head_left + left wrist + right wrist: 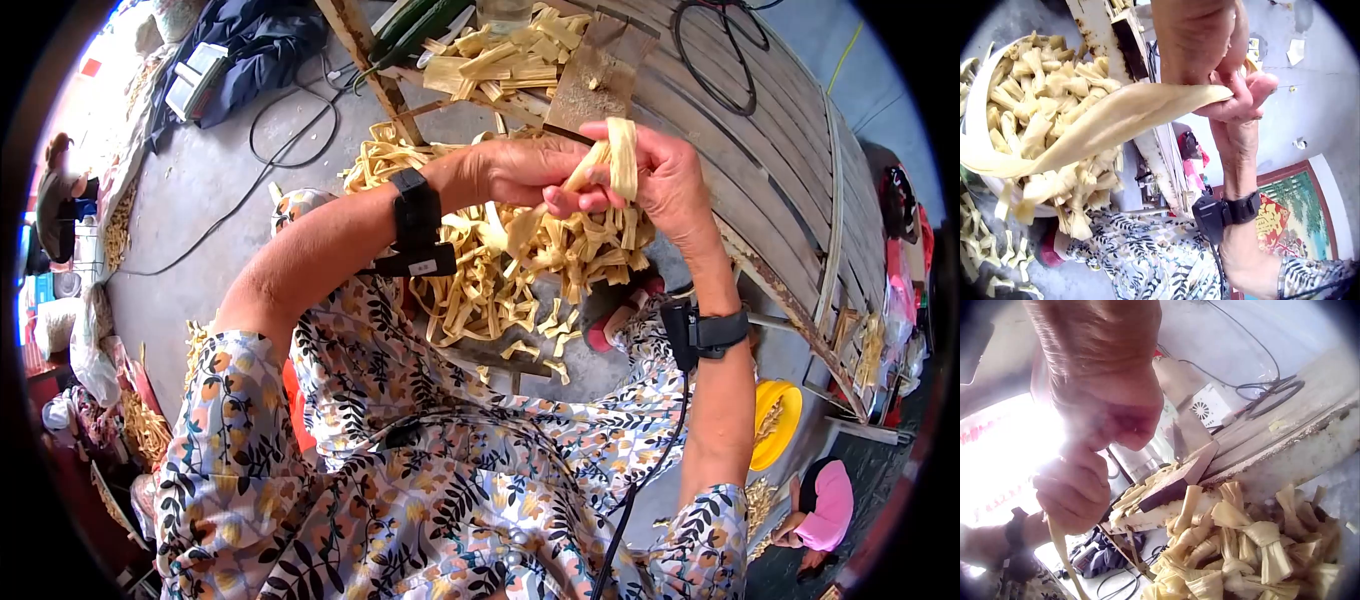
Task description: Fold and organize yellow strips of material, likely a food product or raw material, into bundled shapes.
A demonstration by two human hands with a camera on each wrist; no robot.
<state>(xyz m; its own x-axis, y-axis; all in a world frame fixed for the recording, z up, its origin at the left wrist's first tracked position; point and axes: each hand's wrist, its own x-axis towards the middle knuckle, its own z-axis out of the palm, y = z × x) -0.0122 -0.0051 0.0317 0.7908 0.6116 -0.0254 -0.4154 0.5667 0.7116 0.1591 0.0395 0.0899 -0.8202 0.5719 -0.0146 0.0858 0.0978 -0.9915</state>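
Above the pile, both hands work on a flat, pale yellow strip [623, 160] that looks like tofu skin. The strip loops over the fingers of my right hand [672, 182], which grips it. From the left, my left hand [530, 170] meets it and pinches the strip's lower part. In the left wrist view a long tail of the strip [1116, 122] runs out from the hands. The right wrist view shows a narrow end of strip [1063, 556] hanging below the left hand [1075, 487]. Below lie many knotted pieces [560, 240], heaped in a white-rimmed container [980, 112].
A slatted bench [740, 130] stands ahead on the right, with a board [600, 75] at its edge. Flat strips [500, 65] lie beside the board. A cable [270, 150] crosses the floor at left. A yellow basin [780, 425] and another person [828, 505] are at right.
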